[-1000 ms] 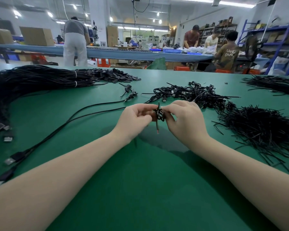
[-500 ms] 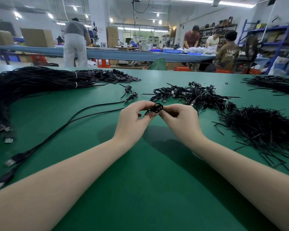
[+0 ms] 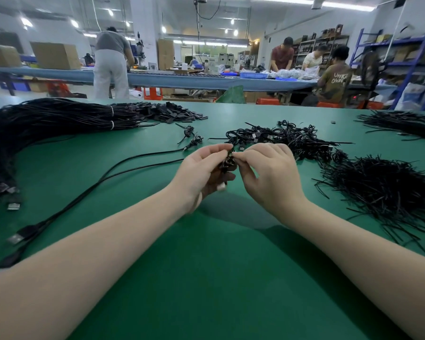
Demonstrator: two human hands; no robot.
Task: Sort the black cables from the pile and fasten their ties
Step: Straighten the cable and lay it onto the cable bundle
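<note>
- Left hand (image 3: 201, 171) and right hand (image 3: 268, 173) both pinch a small coiled black cable (image 3: 228, 163) above the green table (image 3: 219, 278).
- Tangled cable pile (image 3: 280, 138) just behind; loose ties (image 3: 383, 190) heaped right; bundled cables (image 3: 47, 121) left.

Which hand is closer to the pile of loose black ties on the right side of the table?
Right. The right hand is beside the pile of loose ties, with only bare green table between. The left hand lies beyond it, farther from the pile.
</note>
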